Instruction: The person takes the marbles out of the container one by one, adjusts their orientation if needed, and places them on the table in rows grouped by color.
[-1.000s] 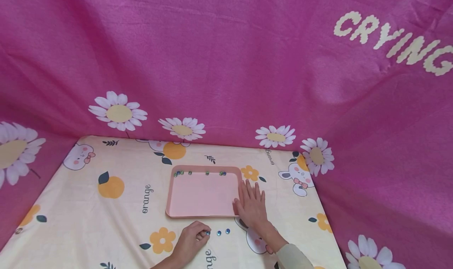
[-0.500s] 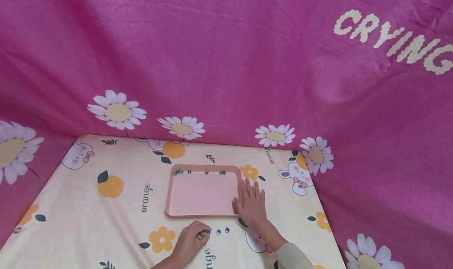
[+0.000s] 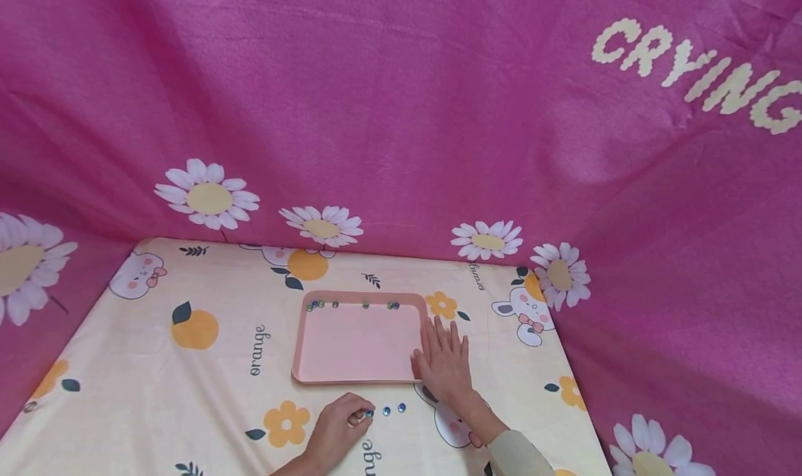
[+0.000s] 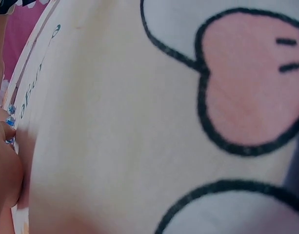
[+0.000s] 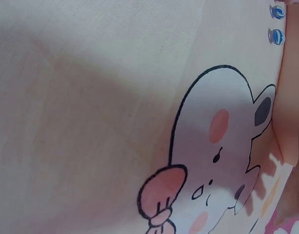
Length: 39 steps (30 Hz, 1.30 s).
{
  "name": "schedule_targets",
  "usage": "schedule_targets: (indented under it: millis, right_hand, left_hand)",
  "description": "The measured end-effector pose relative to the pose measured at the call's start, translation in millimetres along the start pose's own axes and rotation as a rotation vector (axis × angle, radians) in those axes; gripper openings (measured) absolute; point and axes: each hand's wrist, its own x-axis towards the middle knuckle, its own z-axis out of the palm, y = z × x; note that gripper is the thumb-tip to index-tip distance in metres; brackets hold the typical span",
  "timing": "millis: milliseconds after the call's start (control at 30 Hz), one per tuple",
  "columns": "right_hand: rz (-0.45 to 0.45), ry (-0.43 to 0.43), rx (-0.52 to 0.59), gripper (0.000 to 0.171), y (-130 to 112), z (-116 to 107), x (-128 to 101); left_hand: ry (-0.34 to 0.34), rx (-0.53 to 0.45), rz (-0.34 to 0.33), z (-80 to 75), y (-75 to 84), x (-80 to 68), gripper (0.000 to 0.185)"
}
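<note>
My left hand (image 3: 338, 427) is low on the cloth in front of the pink tray (image 3: 360, 382), its fingers curled. Thumb and index finger pinch a blue glass marble (image 3: 370, 413). Just to its right, a second blue marble (image 3: 386, 411) and a third marble (image 3: 402, 408) lie in a row on the cloth. My right hand (image 3: 446, 368) rests with fingers extended along the tray's right side, thumb at its near right corner. Inside the tray, several green and blue marbles (image 3: 335, 305) line the far wall. In the right wrist view two striped marbles (image 5: 278, 37) show beside the tray.
A pale tablecloth (image 3: 219, 406) printed with oranges, flowers and rabbits covers the table. Magenta fabric (image 3: 401, 114) rises at the back and both sides. A small round clear thing (image 3: 30, 407) lies near the table's left edge.
The left hand's fingertips have shifted very slightly with the marble between them. The right hand, the tray and the other marbles hold their places.
</note>
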Motion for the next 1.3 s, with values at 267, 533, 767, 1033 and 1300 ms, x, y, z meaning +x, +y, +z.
schedule_targets:
  millis: [267,533,767,1033,1300]
  right_hand:
    - [-0.007,0.005,-0.004,0.071,0.2,0.6,-0.2]
    - [0.0,-0.012,-0.004,0.071,0.9,0.8,-0.2]
    - [0.002,-0.011,0.005,0.071,0.2,0.2,0.1]
    - [-0.002,-0.007,0.011,0.071,-1.3,-0.1,1.2]
    - [-0.008,0.01,-0.027,0.071,-0.8,1.0,1.1]
  left_hand:
    - [-0.003,0.005,-0.006,-0.9,1.2,-0.1,0.021]
    - [-0.003,-0.021,-0.003,0.2,0.2,-1.3,0.03]
    - [-0.003,-0.128,-0.015,-4.5,4.3,1.2,0.036]
    - [0.038,-0.147,0.026,-14.4,21.8,22.3,0.029]
    - [0.035,-0.294,-0.037,-8.1,44.6,62.5,0.026]
